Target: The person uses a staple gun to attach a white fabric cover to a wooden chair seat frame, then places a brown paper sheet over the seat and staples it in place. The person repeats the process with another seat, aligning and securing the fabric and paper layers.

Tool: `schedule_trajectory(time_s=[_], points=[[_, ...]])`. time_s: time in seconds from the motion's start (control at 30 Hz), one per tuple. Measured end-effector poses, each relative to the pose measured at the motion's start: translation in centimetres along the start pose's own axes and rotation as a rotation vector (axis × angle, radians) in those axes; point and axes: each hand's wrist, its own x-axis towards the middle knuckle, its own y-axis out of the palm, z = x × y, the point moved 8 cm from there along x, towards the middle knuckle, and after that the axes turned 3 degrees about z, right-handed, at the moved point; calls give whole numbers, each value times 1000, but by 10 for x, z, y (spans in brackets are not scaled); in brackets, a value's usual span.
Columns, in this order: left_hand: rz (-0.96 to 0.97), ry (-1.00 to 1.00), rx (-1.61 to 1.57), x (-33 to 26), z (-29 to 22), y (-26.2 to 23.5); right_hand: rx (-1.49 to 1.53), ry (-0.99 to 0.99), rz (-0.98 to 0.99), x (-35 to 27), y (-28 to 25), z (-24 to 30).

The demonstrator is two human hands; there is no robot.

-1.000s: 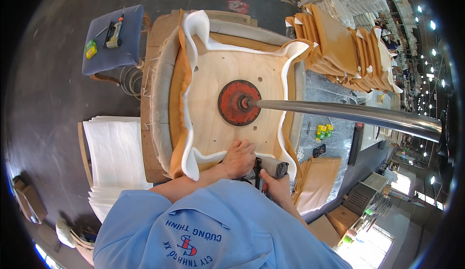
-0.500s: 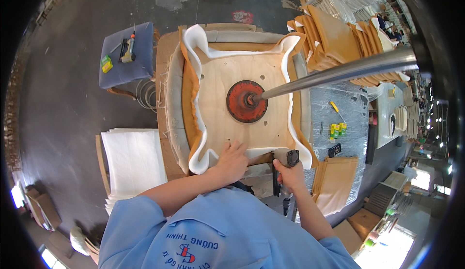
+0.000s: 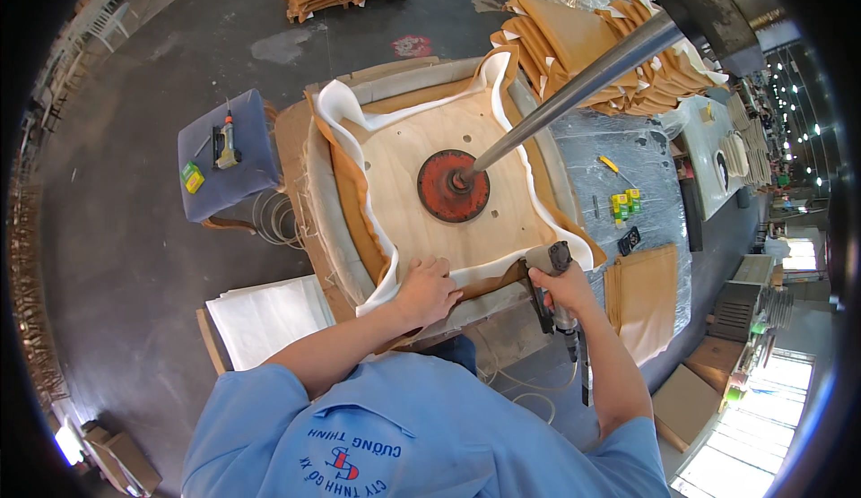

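While the panel (image 3: 390,171) sits mid-view, one red disc (image 3: 439,200) on a rod (image 3: 574,93) blocks its middle. Right hand (image 3: 567,286): fingers round one stapler (image 3: 544,258). Left hand (image 3: 426,292): fingers bent at its near edge, can't tell if pinching. Two boxes (image 3: 620,207) on the desk (image 3: 583,159), one box (image 3: 191,177) plus another stapler (image 3: 227,145) on the stool (image 3: 253,130).
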Motion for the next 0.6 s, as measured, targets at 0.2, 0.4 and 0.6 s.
schedule_trajectory(time_s=[0.2, 0.4, 0.6], points=[[-199, -76, -28, -3, 7, -8, 115, -141, 88, -48, 55, 5], [-322, -102, -66, -2, 9, -7, 161, -72, 93, -56, 111, 11], [-316, -169, -89, 0, 10, -4, 78, -83, 91, -49, 116, 22]])
